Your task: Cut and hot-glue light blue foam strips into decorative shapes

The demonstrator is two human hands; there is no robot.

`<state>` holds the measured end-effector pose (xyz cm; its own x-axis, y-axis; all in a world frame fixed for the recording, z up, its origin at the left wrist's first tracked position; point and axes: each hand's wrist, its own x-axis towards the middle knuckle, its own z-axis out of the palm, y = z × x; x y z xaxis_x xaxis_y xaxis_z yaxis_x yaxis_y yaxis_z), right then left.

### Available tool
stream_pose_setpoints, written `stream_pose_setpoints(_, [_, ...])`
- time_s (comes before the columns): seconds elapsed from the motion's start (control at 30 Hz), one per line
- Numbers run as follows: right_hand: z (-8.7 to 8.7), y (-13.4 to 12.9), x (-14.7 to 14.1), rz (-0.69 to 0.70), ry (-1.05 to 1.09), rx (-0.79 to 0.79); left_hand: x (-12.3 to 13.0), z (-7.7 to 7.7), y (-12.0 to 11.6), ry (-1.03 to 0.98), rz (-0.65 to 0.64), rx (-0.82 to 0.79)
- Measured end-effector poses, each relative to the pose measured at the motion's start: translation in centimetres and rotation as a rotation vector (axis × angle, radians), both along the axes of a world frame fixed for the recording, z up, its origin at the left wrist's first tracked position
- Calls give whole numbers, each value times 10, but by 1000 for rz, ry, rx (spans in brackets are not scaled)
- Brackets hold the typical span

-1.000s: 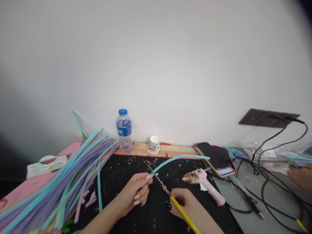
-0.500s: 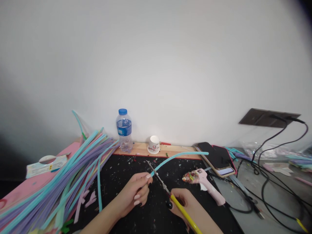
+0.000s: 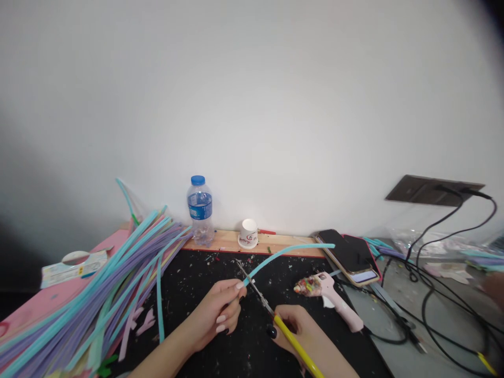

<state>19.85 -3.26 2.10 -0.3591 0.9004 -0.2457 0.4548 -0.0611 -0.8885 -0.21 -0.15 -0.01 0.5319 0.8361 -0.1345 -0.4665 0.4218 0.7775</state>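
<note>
My left hand [image 3: 220, 310] pinches the near end of a light blue pipe cleaner [image 3: 289, 250], which arches up and to the right above a black mat [image 3: 197, 294]. In my right hand [image 3: 303, 328] is a pair of scissors with yellow handles [image 3: 289, 336]. The scissor blades [image 3: 255, 289] cross the pipe cleaner just beyond my left fingertips. Whether the blades have cut into it cannot be made out. To the right of my hands lies a pink glue gun [image 3: 334, 296], its nozzle end crusted with coloured bits.
Many pastel pipe cleaners [image 3: 118, 283] are heaped at left. Along the wall stand a water bottle [image 3: 200, 207] and an upturned paper cup [image 3: 249, 233]. Phones [image 3: 348, 252] and black cables [image 3: 427, 294] lie at right. A blurred shape, possibly another person's hand [image 3: 494, 287], is at the right edge.
My hands and the scissors are nearly where they were. The pipe cleaner's far end has dipped slightly. A blurred shape has come in at the right edge.
</note>
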Motion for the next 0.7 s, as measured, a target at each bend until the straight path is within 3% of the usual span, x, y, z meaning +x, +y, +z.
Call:
stream_pose_setpoints(0.23, [-6, 0, -4, -24, 0, 6, 1, 2, 0, 28, 8, -11])
stream_pose_setpoints(0.7, [0, -5, -13, -59, -20, -81, 1, -3, 4, 24, 12, -62])
